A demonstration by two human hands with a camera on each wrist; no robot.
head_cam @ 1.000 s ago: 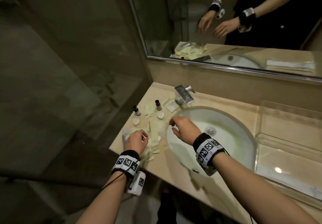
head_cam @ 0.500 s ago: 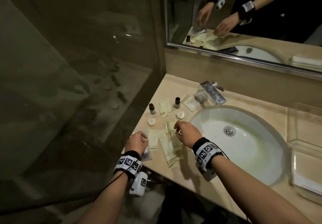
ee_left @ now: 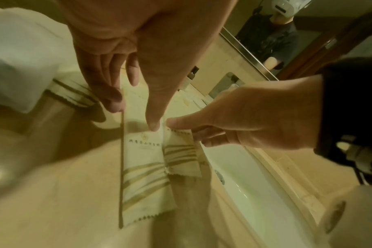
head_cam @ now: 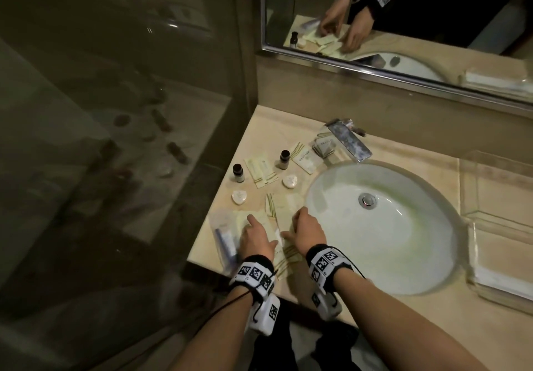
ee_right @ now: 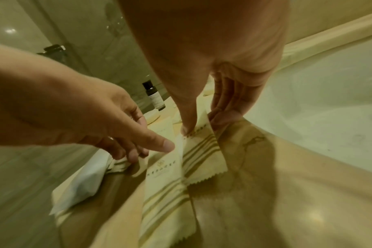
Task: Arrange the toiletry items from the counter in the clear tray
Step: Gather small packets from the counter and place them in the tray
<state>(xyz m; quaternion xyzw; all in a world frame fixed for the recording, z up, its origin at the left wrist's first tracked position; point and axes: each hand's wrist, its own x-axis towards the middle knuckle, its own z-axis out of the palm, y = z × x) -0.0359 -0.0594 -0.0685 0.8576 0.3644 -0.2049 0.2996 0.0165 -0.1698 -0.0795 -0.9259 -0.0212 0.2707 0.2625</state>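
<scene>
At the far left of the beige counter (head_cam: 450, 324), a clear plastic pouch (head_cam: 223, 236) holding a white tube lies at the front corner. Just right of it, the left hand (head_cam: 255, 239) rests palm down on a long cream sachet with gold stripes (ee_left: 143, 177); its fingers are extended and spread, thumb tip pressing the sachet's printed face, nothing grasped. Beside that, the right hand (head_cam: 307, 233) pins a shorter striped sachet (ee_right: 202, 161) that overlaps the long one; the thumb presses its serrated top edge while the fingers touch its far side (whether this is a true pinch cannot be told).

Behind the hands lie more flat sachets, two heart-shaped wrapped soaps (head_cam: 238, 197) and two small dark-capped bottles (head_cam: 238, 173), both upright and well apart from the hands. A chrome faucet (head_cam: 347, 139) stands at the back rim of the white oval sink (head_cam: 383, 226). At the far right, beyond the sink, sits the clear tray (head_cam: 499, 258); its contents cannot be made out. A mirror (head_cam: 403, 18) runs above the counter.
</scene>
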